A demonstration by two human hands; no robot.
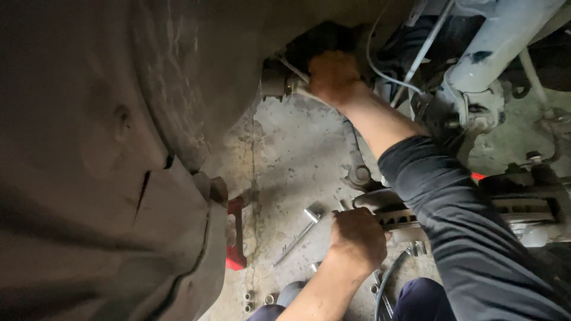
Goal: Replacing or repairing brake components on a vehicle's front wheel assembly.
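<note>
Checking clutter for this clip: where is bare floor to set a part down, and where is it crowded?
Bare concrete lies between the fender liner and the raised right hand's forearm. Crowded: by the left hand at the brake disc, with a wrench and nuts on the floor.

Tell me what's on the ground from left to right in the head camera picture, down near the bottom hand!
Red jack stand → small metal sockets → long metal socket wrench → left hand gripping the brake disc.
</note>
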